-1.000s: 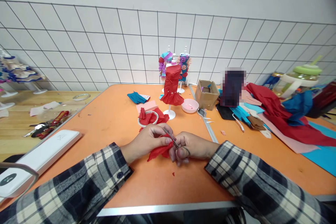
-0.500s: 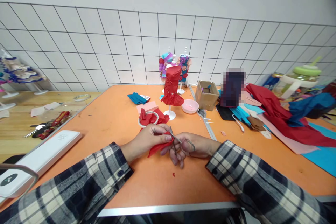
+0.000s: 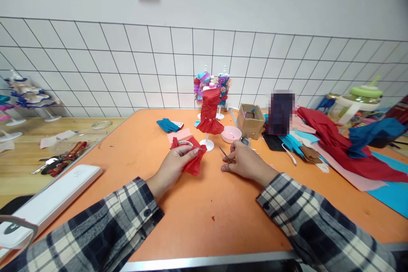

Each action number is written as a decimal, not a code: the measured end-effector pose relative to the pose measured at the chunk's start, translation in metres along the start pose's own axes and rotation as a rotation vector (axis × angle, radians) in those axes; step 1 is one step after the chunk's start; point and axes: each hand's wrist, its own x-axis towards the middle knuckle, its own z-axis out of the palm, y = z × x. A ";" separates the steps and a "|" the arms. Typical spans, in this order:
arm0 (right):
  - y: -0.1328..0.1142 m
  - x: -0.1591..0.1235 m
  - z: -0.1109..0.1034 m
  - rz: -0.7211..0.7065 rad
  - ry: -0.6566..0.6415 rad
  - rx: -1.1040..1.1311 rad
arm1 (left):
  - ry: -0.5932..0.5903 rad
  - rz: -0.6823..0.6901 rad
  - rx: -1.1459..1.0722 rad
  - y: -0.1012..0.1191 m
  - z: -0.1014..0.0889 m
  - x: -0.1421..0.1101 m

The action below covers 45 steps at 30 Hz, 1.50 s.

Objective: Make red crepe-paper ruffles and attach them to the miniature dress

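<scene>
Pinched in my left hand (image 3: 176, 162) is a piece of red crepe paper (image 3: 195, 165), its loose end hanging to the right of my fingers. My right hand (image 3: 244, 159) holds a small pair of scissors (image 3: 225, 155) low over the table, with the blades pointing up and left. Beyond both hands stands a small dress form (image 3: 206, 145) on a white base, wearing a red paper dress (image 3: 210, 112). More red paper and part of a roll of tape (image 3: 185, 143) show behind my left hand, partly covered.
A pink bowl (image 3: 231, 134) and a cardboard box (image 3: 251, 121) stand right of the dress form. Coloured paper (image 3: 338, 148) is heaped at the right, near a lidded bottle (image 3: 358, 102). A white power bank (image 3: 51, 204) lies at the left. Two decorated forms stand behind.
My hands have moved apart. The right one took the scissors away from the red paper, to the right and farther forward. The left hand shifted slightly left with the paper.
</scene>
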 end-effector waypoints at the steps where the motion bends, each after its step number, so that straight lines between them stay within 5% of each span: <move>1: 0.002 0.001 0.001 0.017 -0.016 -0.007 | 0.006 0.005 0.021 0.001 0.001 -0.001; 9: 0.021 0.012 0.012 0.281 -0.238 0.454 | 0.027 0.010 0.144 0.002 0.005 -0.004; 15: 0.019 0.014 0.018 0.349 -0.186 0.361 | 0.055 0.088 0.295 -0.002 0.007 -0.004; 20: 0.020 0.014 0.020 0.343 -0.312 0.512 | 0.033 0.048 0.348 -0.003 0.009 -0.007; 25: 0.014 0.024 0.014 0.348 -0.420 0.343 | -0.031 0.087 0.441 0.003 0.014 -0.014; 31: 0.011 0.038 0.005 0.377 -0.633 0.387 | -0.055 0.065 0.491 0.003 0.014 -0.017; 40: 0.016 0.030 0.022 0.349 -0.491 0.407 | -0.048 0.070 0.441 -0.016 0.012 -0.012; 45: 0.014 0.030 0.024 0.351 -0.548 0.501 | -0.045 0.076 0.429 -0.015 0.012 -0.008</move>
